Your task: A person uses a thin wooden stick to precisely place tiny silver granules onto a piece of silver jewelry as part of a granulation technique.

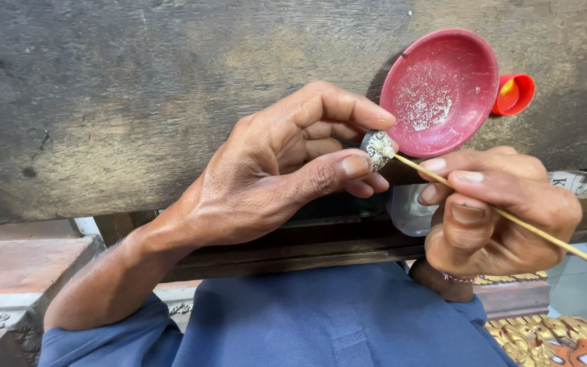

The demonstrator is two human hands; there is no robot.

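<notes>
1. The left hand (273,170) is in the middle of the frame. Its thumb and fingers are curled in and pinch a small round piece (378,147) with silver and white swirls on it.
2. The small round piece sits at the fingertips, just left of the frame's middle-right, close to the lower edge of the red bowl.
3. The right hand (494,211) is at the right of the frame, a bit lower. Its fingers are closed around a thin wooden stick (511,219), like holding a pencil.
4. The stick runs from the lower right edge up to the left. Its tip touches the small round piece.
5. A red bowl (441,92) is tipped up in the upper right of the frame. It has pale silvery powder inside.
6. A small red cap (515,94) lies just right of the bowl, touching its rim or very near it.
7. Both rest on a dark, worn wooden board (137,102) that fills the top of the frame.
8. Blue cloth (321,319) covers the person's lap at the bottom.
9. Gold carved pieces (552,340) show in the lower right corner.
</notes>
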